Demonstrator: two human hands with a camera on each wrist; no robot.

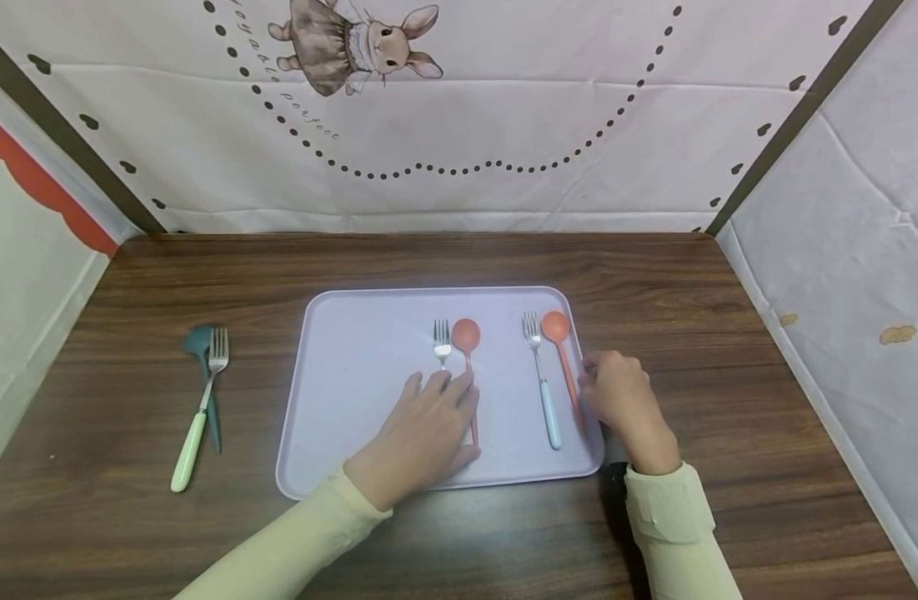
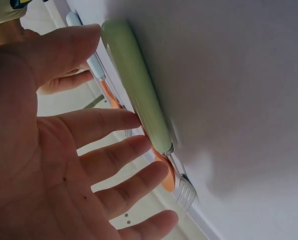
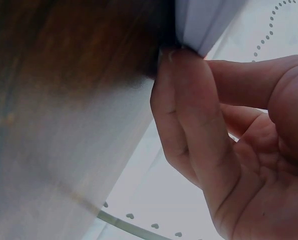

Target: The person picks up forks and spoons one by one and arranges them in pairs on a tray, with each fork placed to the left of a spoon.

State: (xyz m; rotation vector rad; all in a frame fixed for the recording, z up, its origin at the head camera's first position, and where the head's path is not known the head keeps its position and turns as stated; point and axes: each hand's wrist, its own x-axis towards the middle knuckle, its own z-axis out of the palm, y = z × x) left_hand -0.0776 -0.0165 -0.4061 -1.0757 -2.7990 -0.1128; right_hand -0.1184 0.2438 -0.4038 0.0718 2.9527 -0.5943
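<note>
A pale lilac tray (image 1: 361, 333) lies on the wooden table. On it, a green-handled fork (image 2: 136, 85) lies beside an orange spoon (image 1: 466, 334). My left hand (image 1: 421, 429) is over these two, fingers extended and spread, thumb and fingertips at the fork's green handle. Toward the tray's right side are a blue-handled fork (image 1: 547, 408) and a second orange spoon (image 1: 556, 327). At the tray's right rim, my right hand (image 1: 624, 400) has bent fingers and pinches the edge between fingers and thumb.
Left of the tray, another green-handled fork (image 1: 192, 446) lies across a dark teal spoon (image 1: 198, 340) on the table (image 1: 91, 400). A printed cloth (image 1: 504, 108) with a rabbit hangs behind the table, and pale cloth borders both sides.
</note>
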